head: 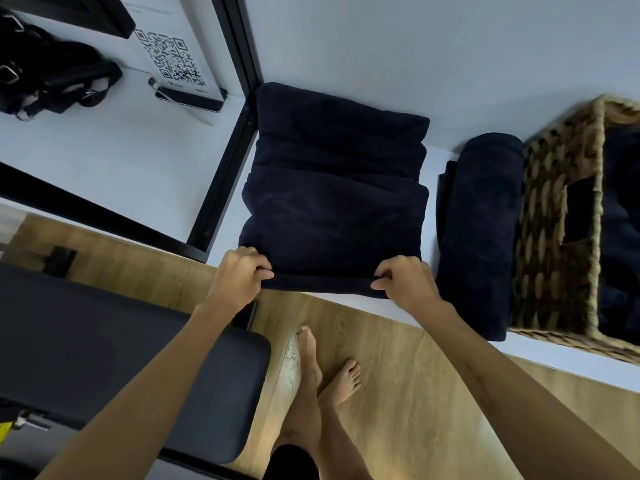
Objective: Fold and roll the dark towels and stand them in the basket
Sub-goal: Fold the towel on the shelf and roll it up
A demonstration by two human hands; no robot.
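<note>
I have the folded dark towel (332, 202) at centre on the white shelf (408, 315), my left hand (239, 275) and right hand (405, 282) pinching its near corners. Rolling looks next: tuck this edge toward 12 o'clock, tightly. The basket (554, 216) waits at 3 o'clock.

The basket (554, 216) runs off frame; its dark contents (620, 209) are possibly towels.

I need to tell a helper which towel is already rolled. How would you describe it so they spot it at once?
Find the woven basket at the right end of the white shelf. Lying against its left wall is the rolled towel, a dark navy cylinder. Unlike the wide folded towel further left, which both hands grip, it is narrow, rolled, and nobody touches it.
</note>
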